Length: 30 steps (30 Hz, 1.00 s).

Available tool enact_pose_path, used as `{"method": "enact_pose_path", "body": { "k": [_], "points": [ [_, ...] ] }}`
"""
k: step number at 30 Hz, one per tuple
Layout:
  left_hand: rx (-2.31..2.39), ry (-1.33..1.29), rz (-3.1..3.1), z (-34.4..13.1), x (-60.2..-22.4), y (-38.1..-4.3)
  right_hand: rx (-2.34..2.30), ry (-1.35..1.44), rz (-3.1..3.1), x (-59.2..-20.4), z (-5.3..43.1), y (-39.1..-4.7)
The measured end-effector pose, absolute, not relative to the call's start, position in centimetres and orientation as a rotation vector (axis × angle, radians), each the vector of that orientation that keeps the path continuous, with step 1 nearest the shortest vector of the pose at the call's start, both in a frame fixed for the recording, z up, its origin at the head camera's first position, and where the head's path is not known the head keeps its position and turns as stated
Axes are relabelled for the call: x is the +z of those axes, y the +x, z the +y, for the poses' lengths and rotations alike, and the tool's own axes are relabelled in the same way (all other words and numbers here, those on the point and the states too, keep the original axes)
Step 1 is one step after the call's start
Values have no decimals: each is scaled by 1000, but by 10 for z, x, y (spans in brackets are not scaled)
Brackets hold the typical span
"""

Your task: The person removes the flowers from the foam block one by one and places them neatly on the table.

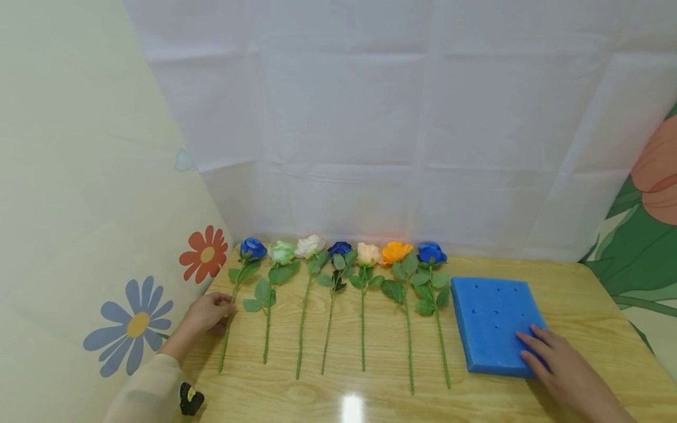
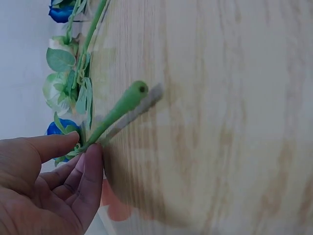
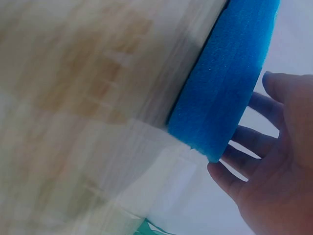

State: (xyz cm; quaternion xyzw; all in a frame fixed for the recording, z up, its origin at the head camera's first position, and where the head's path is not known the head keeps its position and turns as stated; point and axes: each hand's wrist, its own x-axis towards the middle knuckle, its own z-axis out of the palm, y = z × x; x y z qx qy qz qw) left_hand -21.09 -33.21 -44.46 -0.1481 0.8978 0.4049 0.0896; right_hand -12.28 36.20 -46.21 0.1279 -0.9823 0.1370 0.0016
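At the left end of a row of artificial roses, my left hand [image 1: 205,315] pinches the green stem of a blue rose [image 1: 252,249] between thumb and fingers. In the left wrist view the stem's cut end [image 2: 132,95] points out past the fingertips, a little above the table by its shadow. My right hand [image 1: 568,364] rests on the near right part of a blue foam block [image 1: 492,349], fingers spread and fairly straight. Several small holes show in the block's top. In the right wrist view the block's side face [image 3: 217,83] lies beside those fingers.
To the right of the held rose lie a green rose [image 1: 282,252], a white rose [image 1: 310,246], a dark blue rose [image 1: 339,249], a peach rose [image 1: 368,254], an orange rose [image 1: 396,252] and another blue rose [image 1: 432,253]. A white cloth [image 1: 338,117] hangs behind the wooden table [image 1: 381,405].
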Motion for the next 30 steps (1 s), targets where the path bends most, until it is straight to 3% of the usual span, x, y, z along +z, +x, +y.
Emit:
{"method": "enact_pose_path", "body": {
  "k": [13, 30],
  "points": [
    [1080, -401, 2746, -330, -441, -210, 416, 408, -3056, -453, 350, -132],
    [867, -164, 2934, -299, -424, -211, 448, 437, -3034, -445, 336, -147]
  ]
}}
